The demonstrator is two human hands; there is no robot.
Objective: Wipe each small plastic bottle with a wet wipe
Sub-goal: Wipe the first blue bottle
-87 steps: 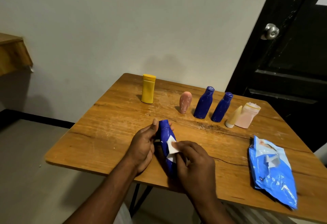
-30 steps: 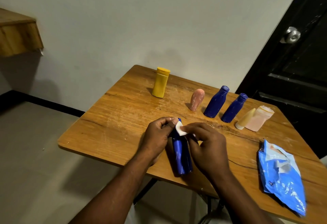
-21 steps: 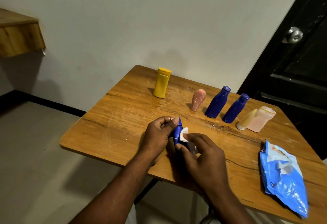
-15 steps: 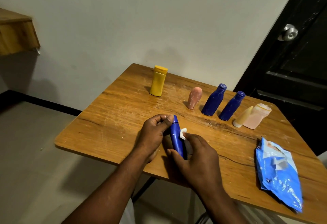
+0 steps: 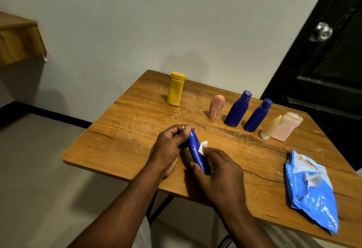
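Two hands hold one blue bottle (image 5: 195,149) over the near side of the worktop (image 5: 121,140). The left hand (image 5: 168,146) pinches its top end, and the right hand (image 5: 217,171) curls round its lower part and presses a white wipe (image 5: 202,147) on its side. Six more bottles stand at the back, from a yellow bottle (image 5: 175,89) to a pale pink bottle (image 5: 287,126), and a blue pack (image 5: 311,191) lies at the right.

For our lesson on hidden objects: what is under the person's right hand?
A white wet wipe peeks out by the right hand, pressed against the blue bottle that the left hand holds near its cap. The rest of the wipe and the bottle's base are covered.
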